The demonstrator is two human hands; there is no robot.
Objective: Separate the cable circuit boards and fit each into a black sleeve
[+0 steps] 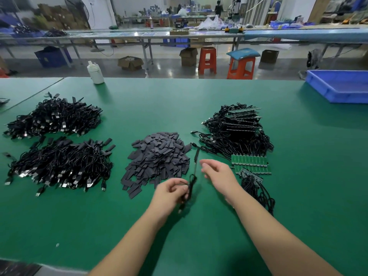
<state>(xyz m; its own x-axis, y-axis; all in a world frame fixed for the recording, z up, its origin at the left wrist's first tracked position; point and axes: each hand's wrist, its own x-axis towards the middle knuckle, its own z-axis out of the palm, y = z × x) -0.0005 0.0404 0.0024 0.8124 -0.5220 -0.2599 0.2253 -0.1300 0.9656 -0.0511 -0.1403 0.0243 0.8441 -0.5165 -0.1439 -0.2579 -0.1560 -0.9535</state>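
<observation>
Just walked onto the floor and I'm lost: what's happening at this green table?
A person is sleeving cables. The left hand grips a thin black cable with a sleeved end; the right hand hovers open beside it. Ahead lie a heap of flat black sleeves, joined green circuit boards, and two finished cable piles at left.

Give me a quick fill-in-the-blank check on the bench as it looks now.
1. The black cable is held by the ____ hand.
2. The right hand holds ____.
3. The pile of black sleeves lies on a ____ mat.
4. The tray at the far right is ____.

Missing words: left; nothing; green; blue
</observation>
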